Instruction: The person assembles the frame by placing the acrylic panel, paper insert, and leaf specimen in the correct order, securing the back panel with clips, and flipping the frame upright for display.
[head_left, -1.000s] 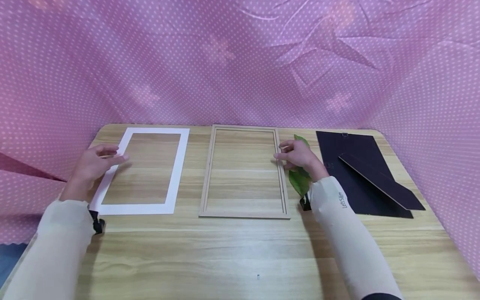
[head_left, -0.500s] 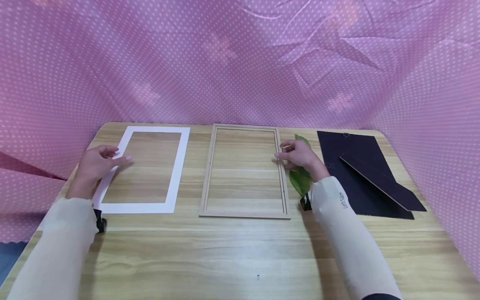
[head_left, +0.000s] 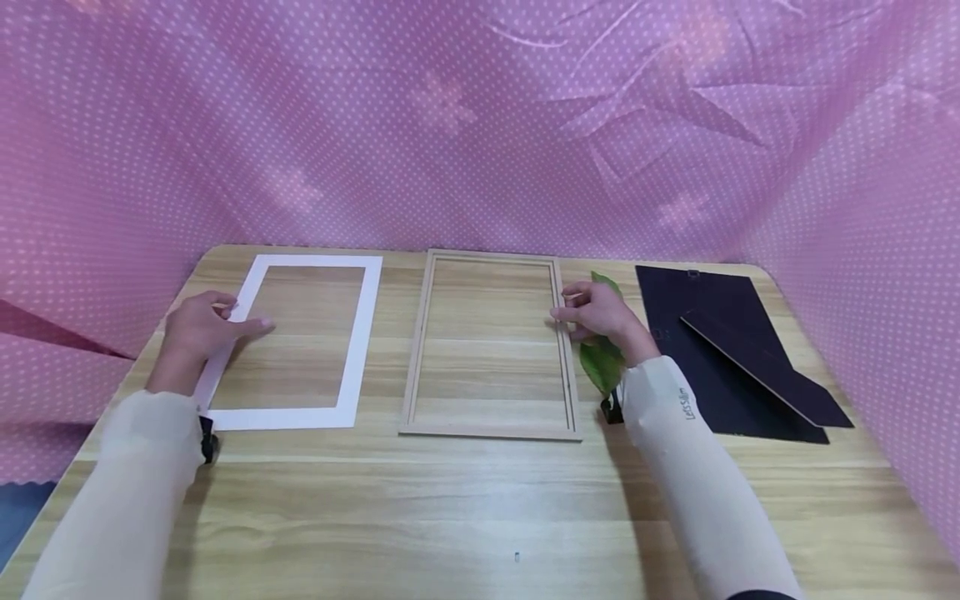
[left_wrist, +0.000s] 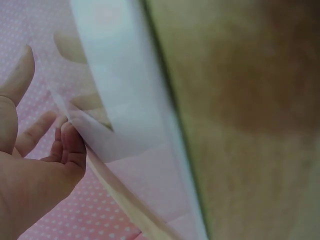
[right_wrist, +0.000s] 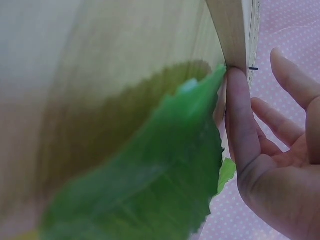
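Note:
At the left lies a white rectangular border (head_left: 277, 419), with my left hand (head_left: 198, 333) at its left side. In the left wrist view, a clear, reflective sheet (left_wrist: 150, 185) covers the white border and mirrors the fingers. My left little finger touches the sheet's edge while the thumb stands apart. A light wooden frame (head_left: 487, 434) lies flat in the middle. My right hand (head_left: 600, 312) is at its right side; the right wrist view has the little finger against the outer edge and the thumb free. Partly under that hand is a green serrated leaf (right_wrist: 150, 175).
A black backing board (head_left: 701, 292) with a raised stand leg (head_left: 765, 371) lies at the right. Pink dotted cloth (head_left: 480, 125) hangs behind and beside the wooden table (head_left: 375, 517). A small dark mark (head_left: 517, 556) shows near the front.
My left hand has moved slightly right, its thumb reaching farther over the opening of the white border. My right hand, the wooden frame and the black board have stayed in place.

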